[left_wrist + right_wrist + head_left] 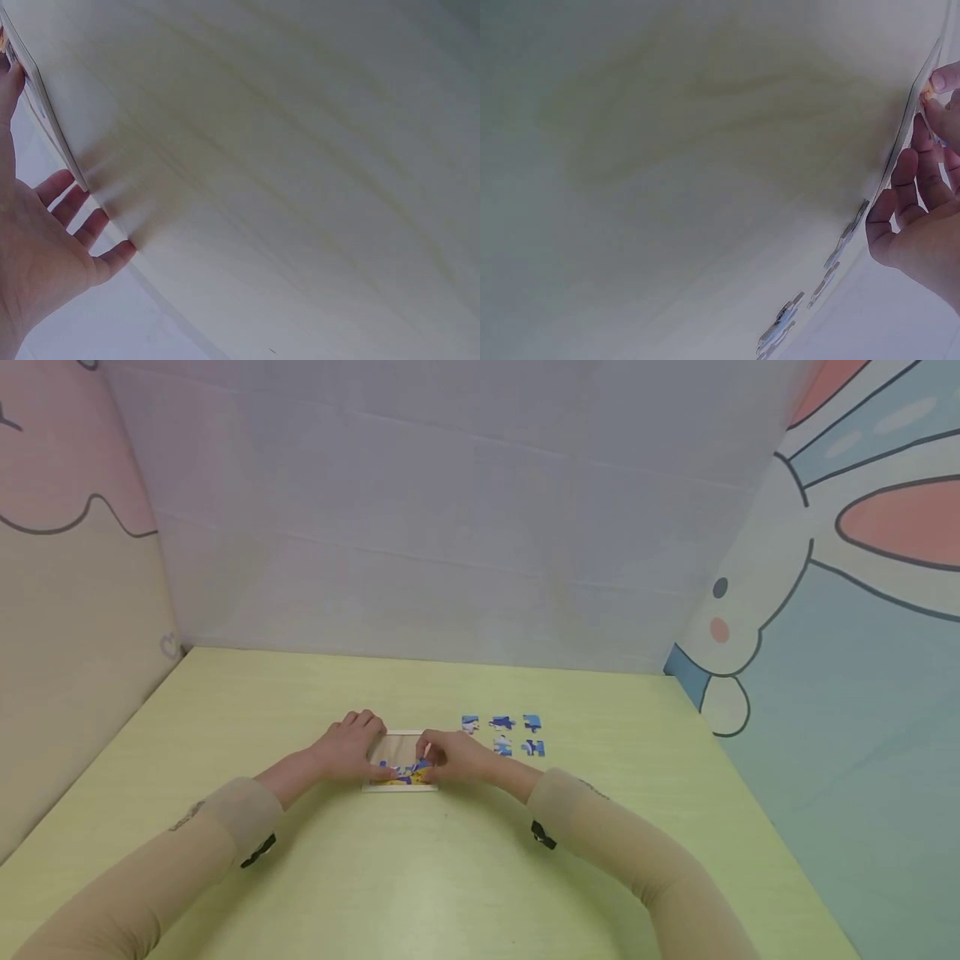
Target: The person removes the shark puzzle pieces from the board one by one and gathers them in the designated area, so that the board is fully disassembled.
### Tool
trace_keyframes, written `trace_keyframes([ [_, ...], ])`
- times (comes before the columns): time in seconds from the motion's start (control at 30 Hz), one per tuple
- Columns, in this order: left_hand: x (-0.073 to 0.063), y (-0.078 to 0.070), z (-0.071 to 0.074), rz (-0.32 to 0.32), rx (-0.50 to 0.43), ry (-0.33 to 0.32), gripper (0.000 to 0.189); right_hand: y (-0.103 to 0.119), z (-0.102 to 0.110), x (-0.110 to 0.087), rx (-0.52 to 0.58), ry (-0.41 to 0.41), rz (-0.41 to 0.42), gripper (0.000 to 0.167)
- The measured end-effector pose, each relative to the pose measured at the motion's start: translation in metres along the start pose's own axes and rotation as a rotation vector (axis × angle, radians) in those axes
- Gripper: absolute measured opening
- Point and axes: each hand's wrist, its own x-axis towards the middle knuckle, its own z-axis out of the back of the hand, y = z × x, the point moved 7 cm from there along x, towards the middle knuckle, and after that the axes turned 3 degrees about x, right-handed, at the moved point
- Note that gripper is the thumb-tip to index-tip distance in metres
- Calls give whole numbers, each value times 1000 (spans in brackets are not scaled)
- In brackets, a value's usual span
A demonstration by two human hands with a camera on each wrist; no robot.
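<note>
A small wooden jigsaw tray (400, 789) with a pale rim lies on the table. Blue and yellow pieces (402, 779) fill its near part, and bare wood shows farther back. My left hand (349, 747) rests at the tray's left side, its thumb on the pieces. In the left wrist view that hand's fingers (92, 229) are spread, with tips by the tray's corner. Over the tray's right side, my right hand (459, 757) pinches a blue puzzle piece (422, 765) between thumb and fingers. The hand partly hides the piece.
Several loose puzzle pieces (502, 723) in blue and white lie right of the tray, just beyond my right hand. The yellow-green table (420, 877) meets a plain back wall (450, 527). A side wall with a painted rabbit (738, 602) borders the right.
</note>
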Motion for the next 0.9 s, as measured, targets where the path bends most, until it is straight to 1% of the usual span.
trace_keyframes([
  [0.2,0,3,-3,10,10,4,75,5,13,-5,72,-40,8,22],
  [0.4,-1,2,-3,9,10,11,77,8,32,-20,84,-44,34,23],
  [0.63,-1,3,-3,-4,29,-1,79,6,56,-46,61,-88,67,23],
  [0.7,-1,4,-4,-3,26,-3,79,5,61,-55,57,-89,74,22],
  [0.77,-1,4,-4,0,21,-2,80,2,65,-64,59,-87,72,23],
  [0.9,-2,2,-3,5,18,3,80,-9,68,-79,86,-79,66,24],
])
